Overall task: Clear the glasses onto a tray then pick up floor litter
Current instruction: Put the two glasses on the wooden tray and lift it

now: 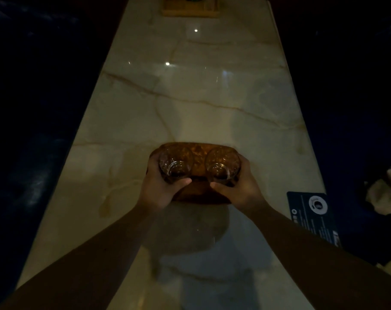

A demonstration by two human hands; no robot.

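The room is dim, and a long, narrow marble surface (190, 104) runs away from the camera, pale and glossy with tan veins and small points of reflected light. Its left and right edges fall off into darkness on both sides. Most of the top lies bare, so there is open room ahead of and behind the tray.

One brown tray (195, 151) with rounded corners and a mottled, amber-like finish sits near the middle of the surface, towards the near end. On it stand two clear drinking glasses, side by side and upright: the left glass (175, 165) and the right glass (221, 166), each round with a thick base.

The left hand (161, 189) grips the tray's left end and the right hand (237, 186) its right end; the fingers of both are curled around the tray's edges, thumbs lying across its near side by the glass bases. Whether the tray is lifted or resting cannot be told.

One dark printed card (313, 218) lies at the right edge of the surface, near the right forearm. One wooden block-like holder (190, 7) stands at the far end. A pale crumpled cloth (384, 193) lies off the surface at the right.
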